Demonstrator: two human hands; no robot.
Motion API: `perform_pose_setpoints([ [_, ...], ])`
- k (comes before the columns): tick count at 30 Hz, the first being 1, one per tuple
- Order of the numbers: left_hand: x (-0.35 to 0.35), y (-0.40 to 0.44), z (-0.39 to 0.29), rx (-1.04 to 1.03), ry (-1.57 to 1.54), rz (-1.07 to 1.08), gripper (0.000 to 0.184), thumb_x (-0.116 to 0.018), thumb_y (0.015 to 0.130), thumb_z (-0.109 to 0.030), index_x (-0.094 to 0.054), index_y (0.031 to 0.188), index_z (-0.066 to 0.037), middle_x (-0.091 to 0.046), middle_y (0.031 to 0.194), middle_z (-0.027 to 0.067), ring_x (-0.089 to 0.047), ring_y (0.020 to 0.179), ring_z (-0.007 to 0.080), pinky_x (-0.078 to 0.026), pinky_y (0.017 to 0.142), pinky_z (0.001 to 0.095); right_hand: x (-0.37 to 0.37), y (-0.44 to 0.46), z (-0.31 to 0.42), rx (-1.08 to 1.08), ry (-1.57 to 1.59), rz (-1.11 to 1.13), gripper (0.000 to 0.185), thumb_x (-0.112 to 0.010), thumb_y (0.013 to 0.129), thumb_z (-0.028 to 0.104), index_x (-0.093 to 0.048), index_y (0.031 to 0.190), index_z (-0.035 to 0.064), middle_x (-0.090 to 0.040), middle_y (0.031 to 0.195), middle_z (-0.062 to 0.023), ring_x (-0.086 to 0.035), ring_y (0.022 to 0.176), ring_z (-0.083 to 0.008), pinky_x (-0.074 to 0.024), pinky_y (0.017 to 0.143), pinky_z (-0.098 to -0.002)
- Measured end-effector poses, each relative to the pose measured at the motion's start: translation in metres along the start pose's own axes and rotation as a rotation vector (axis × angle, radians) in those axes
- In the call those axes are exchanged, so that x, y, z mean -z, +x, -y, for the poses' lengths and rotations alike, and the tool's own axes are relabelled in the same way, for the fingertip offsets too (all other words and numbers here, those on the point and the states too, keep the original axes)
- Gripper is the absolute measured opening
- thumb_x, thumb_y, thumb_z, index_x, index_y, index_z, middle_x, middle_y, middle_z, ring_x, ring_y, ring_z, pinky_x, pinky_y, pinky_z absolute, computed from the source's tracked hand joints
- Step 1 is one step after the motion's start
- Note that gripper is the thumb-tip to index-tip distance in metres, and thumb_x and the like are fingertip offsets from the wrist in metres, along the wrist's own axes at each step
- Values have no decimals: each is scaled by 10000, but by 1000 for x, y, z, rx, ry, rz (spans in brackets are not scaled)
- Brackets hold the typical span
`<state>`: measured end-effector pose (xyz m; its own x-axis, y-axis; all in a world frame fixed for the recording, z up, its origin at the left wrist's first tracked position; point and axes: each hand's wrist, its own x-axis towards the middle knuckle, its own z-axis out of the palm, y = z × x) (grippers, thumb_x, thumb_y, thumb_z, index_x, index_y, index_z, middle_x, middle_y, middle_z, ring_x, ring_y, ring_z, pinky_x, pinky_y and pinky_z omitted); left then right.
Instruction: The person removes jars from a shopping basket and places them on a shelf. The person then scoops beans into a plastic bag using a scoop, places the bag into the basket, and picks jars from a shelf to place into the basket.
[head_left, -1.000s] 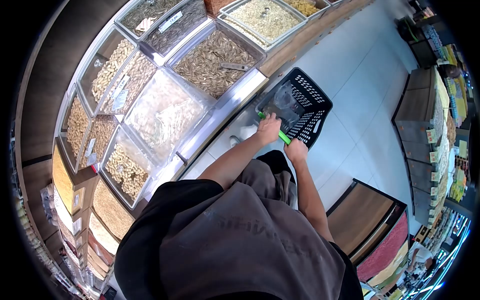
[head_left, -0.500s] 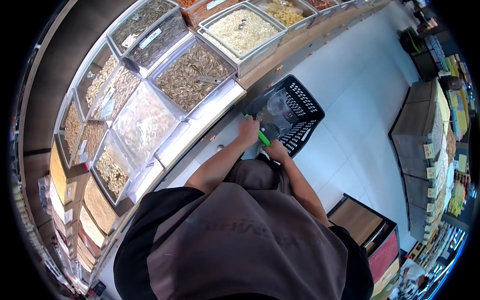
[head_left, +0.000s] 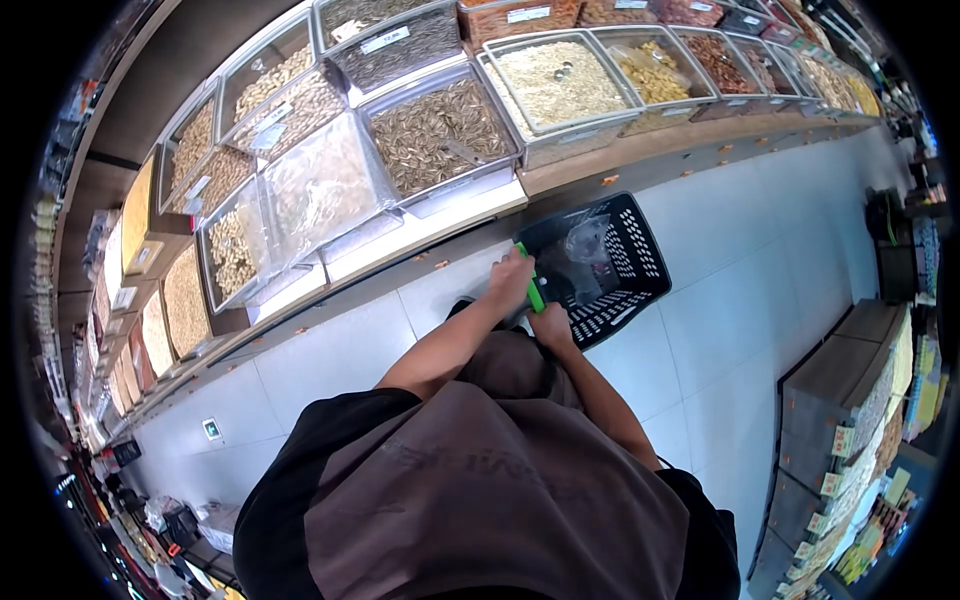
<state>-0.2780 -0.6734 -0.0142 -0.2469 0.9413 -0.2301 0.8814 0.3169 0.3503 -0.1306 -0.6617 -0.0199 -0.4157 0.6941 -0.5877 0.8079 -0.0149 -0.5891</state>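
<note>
Both hands are wrapped round the green handle (head_left: 535, 290) of a black shopping basket (head_left: 645, 250) with perforated walls. My left hand (head_left: 511, 279) holds the handle's upper end, close to the display counter. Around the lower end, my right hand (head_left: 549, 325) is closed, nearer my body. Inside the basket lies a clear plastic item (head_left: 588, 243), a bag or container; its contents cannot be made out. The basket is in front of me, low beside the counter's base.
A counter runs along the left and top with bins of sunflower seeds (head_left: 435, 135), peanuts (head_left: 285, 115) and pale flakes (head_left: 555, 82). Clear plastic bags (head_left: 325, 180) lie among them. Tiled floor (head_left: 720, 260) stretches ahead; another display (head_left: 840, 370) stands at right.
My view has turned and moved, so the counter now lies more level across the top. Both hands keep their grip on the handle, and the basket has come along with me.
</note>
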Motion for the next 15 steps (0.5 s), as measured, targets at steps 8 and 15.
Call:
perform_pose_setpoints([
  [8,-16,10,3,-22,-95,-117,131,-627,762,-103,-616,882,-50,-575,995,204,-635,864,359,-540,682,450,13,-1,2,53,-30,-33,355,-630,760,250,-667,821,-98,-628,824,-337,-628,885,-477,-501,809,-524],
  [15,-22,14,-4,-59,-81,-192,124,-637,765,-122,-613,868,-56,-571,974,202,-653,840,358,-544,684,439,20,3,-7,93,-4,-38,346,-663,781,249,-661,824,-94,-632,811,-327,-632,880,-473,-510,760,-515],
])
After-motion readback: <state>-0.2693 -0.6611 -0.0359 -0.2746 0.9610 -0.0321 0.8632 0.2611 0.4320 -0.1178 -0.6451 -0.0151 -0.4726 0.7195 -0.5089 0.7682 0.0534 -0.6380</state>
